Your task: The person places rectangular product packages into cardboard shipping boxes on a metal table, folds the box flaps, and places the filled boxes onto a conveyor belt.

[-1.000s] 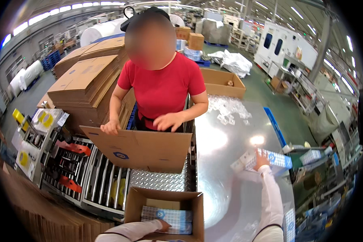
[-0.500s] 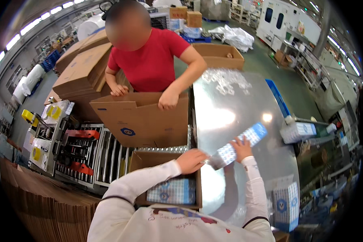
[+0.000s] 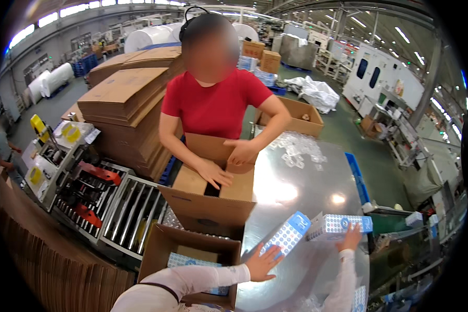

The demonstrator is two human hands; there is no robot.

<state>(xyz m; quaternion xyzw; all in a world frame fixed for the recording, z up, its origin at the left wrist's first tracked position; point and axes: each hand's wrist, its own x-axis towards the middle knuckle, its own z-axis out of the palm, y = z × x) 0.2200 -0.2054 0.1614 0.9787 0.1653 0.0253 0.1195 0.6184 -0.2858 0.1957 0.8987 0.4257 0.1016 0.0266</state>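
My left hand [image 3: 262, 266] lies with fingers spread against the near end of a blue-and-white patterned packet [image 3: 287, 234], which slants across the metal table [image 3: 275, 177]. Further right, my right hand [image 3: 350, 240] reaches over the side of a second blue-and-white packet [image 3: 335, 223], fingers stretched out and touching it. Below my left forearm stands an open cardboard box [image 3: 153, 257] with similar packets [image 3: 184, 260] inside, partly hidden by my sleeve.
Across from me a person in a red shirt [image 3: 213, 106] has both hands at another open carton [image 3: 208, 203]. Clear plastic pieces [image 3: 296, 148] lie on the table's far end. A roller conveyor [image 3: 127, 213] runs at left, beside stacked flat cardboard [image 3: 122, 96]. Machinery stands at right.
My left hand has moved from beside the box onto a packet on the table. My right hand has moved right to another packet. The co-worker's carton has tipped upright, its opening now showing.
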